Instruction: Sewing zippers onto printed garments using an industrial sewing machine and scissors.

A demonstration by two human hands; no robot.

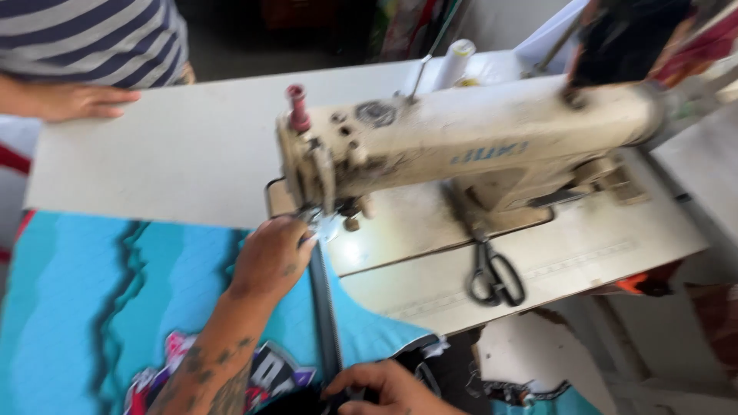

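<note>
The left hand (270,257) rests palm down on the teal garment (77,307), fingers (296,230) curled narrow, pressing the fabric just at the presser foot (327,219) of the cream sewing machine (469,142). The right hand (388,388), at 6 o'clock of the frame, pinches the dark trim strip (324,307) along the garment's edge; the fingers are closed on it. The trim runs from this hand toward 12 o'clock, up to the presser foot. The garment lies at 7 o'clock on the white table (177,146). Black scissors (493,277) lie on the table at 4 o'clock of the machine head. Another person's hand (73,100) rests on the table edge at 10 o'clock.
</note>
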